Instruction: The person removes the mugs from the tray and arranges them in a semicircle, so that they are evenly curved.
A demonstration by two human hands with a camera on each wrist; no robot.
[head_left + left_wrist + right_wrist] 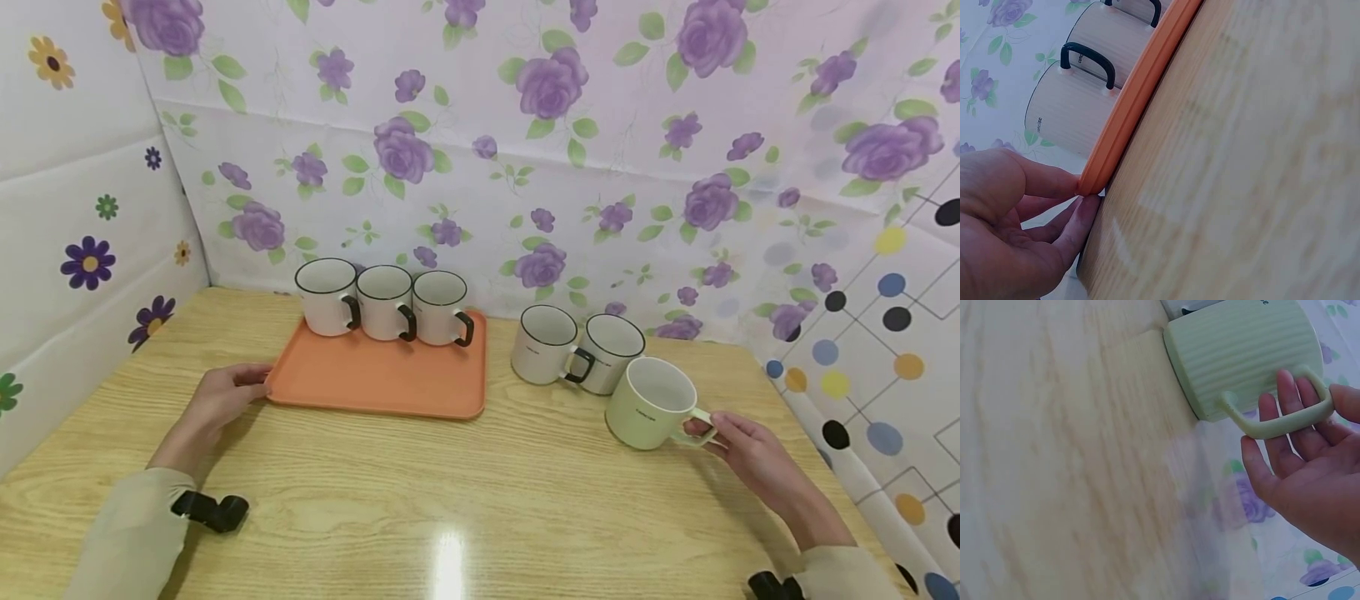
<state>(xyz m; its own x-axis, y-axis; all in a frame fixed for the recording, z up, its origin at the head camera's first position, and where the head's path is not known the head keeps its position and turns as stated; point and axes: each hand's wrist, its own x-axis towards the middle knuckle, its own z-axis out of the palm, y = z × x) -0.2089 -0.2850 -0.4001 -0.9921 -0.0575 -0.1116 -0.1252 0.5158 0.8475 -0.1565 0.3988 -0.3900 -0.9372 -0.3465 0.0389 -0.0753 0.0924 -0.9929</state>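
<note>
At the left corner of an orange tray (375, 379), my left hand (221, 398) pinches the rim between thumb and fingers, as the left wrist view shows close up. Three white mugs with black rims and black handles stand in a row along the tray's back side; the leftmost mug (327, 302) is nearest that hand. My right hand (753, 454) holds a pale green ribbed mug (647, 414) by its handle (1285, 425). Some fingers pass through the handle loop and the thumb lies against it. The green mug is upright, just in front of two white mugs.
Right of the tray stand two more white mugs with black rims, one (543, 350) beside the other (611, 354), which the green mug partly overlaps in the head view. A flowered cloth (480, 167) hangs behind the wooden table (420, 500), with patterned cloths at both sides.
</note>
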